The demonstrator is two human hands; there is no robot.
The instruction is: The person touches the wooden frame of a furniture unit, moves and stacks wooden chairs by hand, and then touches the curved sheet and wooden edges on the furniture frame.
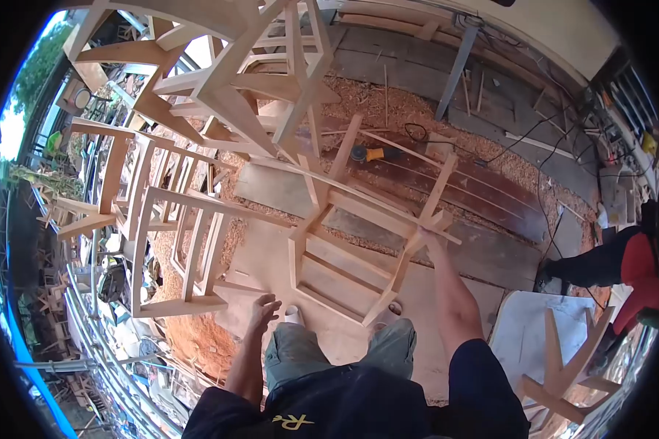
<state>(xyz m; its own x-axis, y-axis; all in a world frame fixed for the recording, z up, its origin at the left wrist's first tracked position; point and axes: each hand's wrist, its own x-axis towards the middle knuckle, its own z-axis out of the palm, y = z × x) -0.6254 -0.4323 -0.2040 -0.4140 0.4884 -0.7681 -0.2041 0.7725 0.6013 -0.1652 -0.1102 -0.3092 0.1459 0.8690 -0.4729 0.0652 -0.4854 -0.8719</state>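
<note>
A bare wooden chair frame (359, 208) stands on the floorboard in front of my feet, its legs and rails forming open rectangles. My right hand (433, 238) is closed around its right side, near the joint where a leg meets a rail. A thin wooden strip (388, 207) runs diagonally across the frame, one end close to my right hand. My left hand (265, 310) hangs in the air to the left of the frame, holding nothing, its fingers loosely curled and apart. The palm side of my right hand is hidden.
More chair frames are stacked (227, 95) at upper left, with others (176, 212) below. A black-and-yellow power tool (370, 154) lies on a reddish board. Cables trail at right. A person in red and black (637, 260) is at the right edge, above wooden legs (564, 366).
</note>
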